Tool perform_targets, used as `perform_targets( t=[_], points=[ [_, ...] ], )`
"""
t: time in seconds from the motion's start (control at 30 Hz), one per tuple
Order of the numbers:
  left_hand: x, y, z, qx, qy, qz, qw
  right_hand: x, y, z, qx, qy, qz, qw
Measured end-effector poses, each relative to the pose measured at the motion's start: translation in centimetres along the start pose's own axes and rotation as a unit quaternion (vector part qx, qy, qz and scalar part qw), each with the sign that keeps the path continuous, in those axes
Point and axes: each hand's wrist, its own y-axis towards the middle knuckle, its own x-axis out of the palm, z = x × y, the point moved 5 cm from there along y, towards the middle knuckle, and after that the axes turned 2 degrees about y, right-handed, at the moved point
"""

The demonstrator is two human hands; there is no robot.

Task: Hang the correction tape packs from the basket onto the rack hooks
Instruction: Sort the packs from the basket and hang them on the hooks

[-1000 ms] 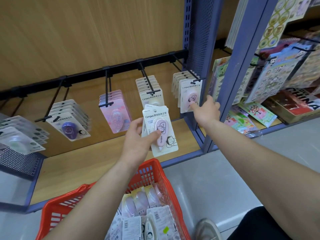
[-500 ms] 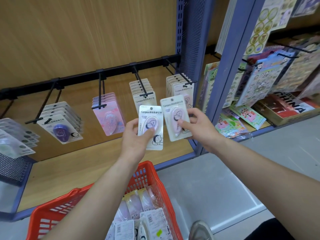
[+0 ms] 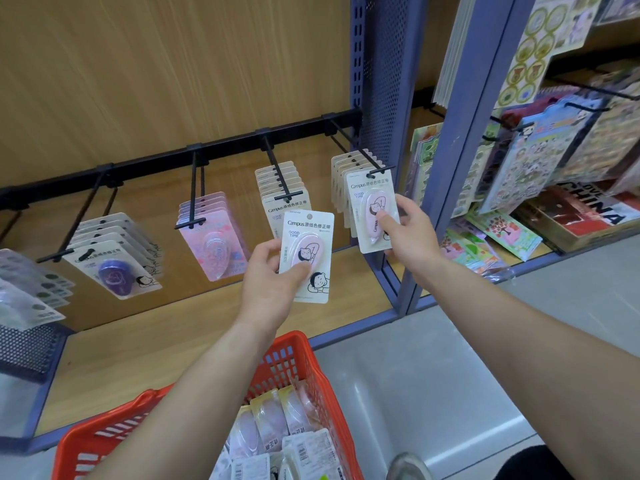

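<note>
Correction tape pack (image 3: 306,256): stiff card with a pink blister, likely light and rigid; best pinched low, hang hole left free. Left hand (image 3: 270,285) pinches it before the rack. Right hand (image 3: 408,233) grips a second pack (image 3: 372,209) at the rightmost hook (image 3: 367,161). Spare packs (image 3: 273,424) lie in the red basket (image 3: 311,368) below.

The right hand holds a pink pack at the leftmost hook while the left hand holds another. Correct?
No. The head view shows the right hand holding its pink pack at the rightmost hook; the left hand does hold another pack.
</note>
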Motion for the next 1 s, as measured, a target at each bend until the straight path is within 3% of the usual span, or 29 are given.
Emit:
perform_targets(
  t=[0.23, 0.43, 0.67, 1.0],
  points=[
    [1.6, 0.7, 0.7, -0.002, 0.031, -0.026, 0.999, -0.1, 1.1, 0.5, -0.008, -0.206, 0.016, 0.978],
    [5.7, 3.0, 2.2, 0.036, 0.094, -0.064, 0.993, -2.2, -0.5, 1.1, -0.037, -0.36, -0.065, 0.93],
    [9.8, 5.5, 3.4, 0.075, 0.122, -0.059, 0.988, -4.3, -1.6, 1.2, -0.046, -0.376, -0.093, 0.921],
    [10.0, 5.6, 2.9, 0.092, 0.113, -0.004, 0.989, -3.9, -1.5, 1.3, -0.055, -0.376, -0.115, 0.918]
  ],
)
